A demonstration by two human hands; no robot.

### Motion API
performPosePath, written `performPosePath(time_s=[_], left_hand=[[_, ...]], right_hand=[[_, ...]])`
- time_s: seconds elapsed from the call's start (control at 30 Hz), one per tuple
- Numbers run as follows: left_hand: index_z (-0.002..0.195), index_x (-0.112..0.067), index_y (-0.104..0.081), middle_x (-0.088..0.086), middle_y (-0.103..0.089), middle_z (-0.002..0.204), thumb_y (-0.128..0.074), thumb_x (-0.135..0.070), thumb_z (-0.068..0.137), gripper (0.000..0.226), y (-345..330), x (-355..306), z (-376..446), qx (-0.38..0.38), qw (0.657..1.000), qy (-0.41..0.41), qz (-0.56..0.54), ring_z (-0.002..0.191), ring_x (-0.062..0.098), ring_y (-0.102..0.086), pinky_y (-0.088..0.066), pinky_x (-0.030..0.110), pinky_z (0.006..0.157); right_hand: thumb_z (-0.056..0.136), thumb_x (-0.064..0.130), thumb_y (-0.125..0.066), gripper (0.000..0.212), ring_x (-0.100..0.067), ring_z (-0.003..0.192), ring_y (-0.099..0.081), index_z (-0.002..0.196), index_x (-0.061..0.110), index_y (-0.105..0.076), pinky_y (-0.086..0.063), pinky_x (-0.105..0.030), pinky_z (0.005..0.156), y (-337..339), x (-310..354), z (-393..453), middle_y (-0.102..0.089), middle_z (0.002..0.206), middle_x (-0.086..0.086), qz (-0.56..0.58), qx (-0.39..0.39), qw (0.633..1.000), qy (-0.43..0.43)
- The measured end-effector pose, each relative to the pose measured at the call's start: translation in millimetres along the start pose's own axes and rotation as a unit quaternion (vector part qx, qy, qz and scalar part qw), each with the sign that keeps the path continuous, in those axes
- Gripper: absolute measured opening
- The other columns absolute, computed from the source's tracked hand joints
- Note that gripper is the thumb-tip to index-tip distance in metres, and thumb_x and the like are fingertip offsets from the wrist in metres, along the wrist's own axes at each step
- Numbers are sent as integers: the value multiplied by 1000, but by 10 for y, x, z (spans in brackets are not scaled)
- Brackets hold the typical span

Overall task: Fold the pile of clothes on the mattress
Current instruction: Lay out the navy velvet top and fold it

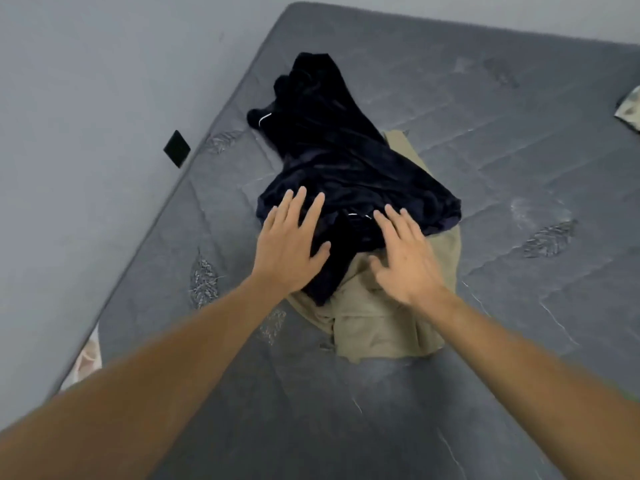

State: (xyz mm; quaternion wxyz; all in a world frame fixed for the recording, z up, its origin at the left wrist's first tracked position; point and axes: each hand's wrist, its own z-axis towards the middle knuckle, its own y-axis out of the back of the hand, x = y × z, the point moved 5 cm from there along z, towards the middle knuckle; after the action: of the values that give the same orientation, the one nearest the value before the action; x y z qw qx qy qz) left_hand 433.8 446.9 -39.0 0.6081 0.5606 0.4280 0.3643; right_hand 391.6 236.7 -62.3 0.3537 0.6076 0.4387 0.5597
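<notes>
Pile of clothes (349,216): two garments heaped mid-mattress, unfolded. On top a dark navy garment (346,161), crumpled, stretching away toward the far corner; thin white trim shows in two spots. Under it a khaki garment (377,323), bunched, its near end sticking out toward the person.

Mattress (519,168): grey, quilted, leaf motifs, bare around the pile.

Left hand (291,251) flat over the near edge of the navy cloth, fingers (294,206) straight and spread, gripping nothing. Right hand (403,258) the same, fingers apart, over the seam where navy meets khaki. Contact or hover: cannot tell.

Handling, judged: both pieces soft, light, limp; no stiffness to hold a shape. Navy looks plush, likely to drag on the khaki below. Best hold probably a pinch at two corners or the trimmed edge, lifting navy clear first.

Patterned cloth (630,109) at the right edge, well apart.
</notes>
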Motion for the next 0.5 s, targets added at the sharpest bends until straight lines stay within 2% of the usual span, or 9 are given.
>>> performPosePath(time_s=[0.1, 0.17, 0.23, 0.27, 0.3, 0.37, 0.5], left_hand=[[166, -26, -6, 15, -7, 172, -55, -52, 97, 89, -40, 218, 524, -6, 999, -25, 19, 159, 35, -6, -20, 49, 127], [166, -30, -6, 17, -8, 171, -60, -52, 94, 92, -120, 363, 807, 40, 999, -5, 6, 158, 38, -9, -23, 50, 125], [164, -35, -10, 17, -28, 163, -63, -54, 92, 92, -248, 471, 942, 114, 993, 23, -16, 148, 40, -31, -38, 52, 116], [162, -36, -15, 14, -41, 151, -65, -52, 91, 88, -291, 500, 955, 134, 990, 26, -35, 136, 38, -45, -47, 52, 106], [159, -35, -21, 11, -49, 138, -66, -48, 91, 83, -305, 502, 940, 136, 989, 21, -56, 124, 35, -53, -51, 51, 96], [147, -28, -35, 7, -54, 121, -69, -38, 90, 67, -293, 474, 856, 107, 991, 0, -78, 110, 32, -58, -52, 49, 87], [131, -21, -43, 3, -63, 111, -69, -28, 94, 45, -263, 380, 513, 59, 992, -23, -109, 100, 27, -61, -49, 43, 85]], right_hand=[[100, 44, -59, 85, -22, 161, 1, 166, 24, -9, -16, -48, 129, 56, 62, 539, -4, 175, -1, -39, -18, 999, 14], [101, 47, -58, 86, -23, 161, 0, 167, 25, -7, -13, -48, 130, 66, -13, 814, -5, 175, -2, -66, -4, 998, 8], [101, 49, -59, 87, -26, 160, -9, 167, 24, -8, -14, -48, 129, 4, -128, 983, -16, 173, -4, -72, 39, 997, -9], [101, 48, -60, 85, -29, 157, -20, 166, 22, -13, -18, -47, 128, -38, -158, 1024, -27, 168, -6, -71, 53, 996, -11], [100, 46, -62, 80, -31, 150, -33, 164, 20, -21, -24, -47, 125, -69, -166, 1035, -39, 160, -7, -71, 53, 996, -9], [98, 36, -66, 66, -32, 132, -49, 155, 17, -38, -34, -46, 116, -79, -126, 1008, -54, 141, -7, -61, 24, 998, 0], [94, 18, -65, 42, -33, 109, -60, 133, 14, -50, -45, -47, 95, -62, -48, 835, -66, 119, -9, -32, 17, 999, 8]])
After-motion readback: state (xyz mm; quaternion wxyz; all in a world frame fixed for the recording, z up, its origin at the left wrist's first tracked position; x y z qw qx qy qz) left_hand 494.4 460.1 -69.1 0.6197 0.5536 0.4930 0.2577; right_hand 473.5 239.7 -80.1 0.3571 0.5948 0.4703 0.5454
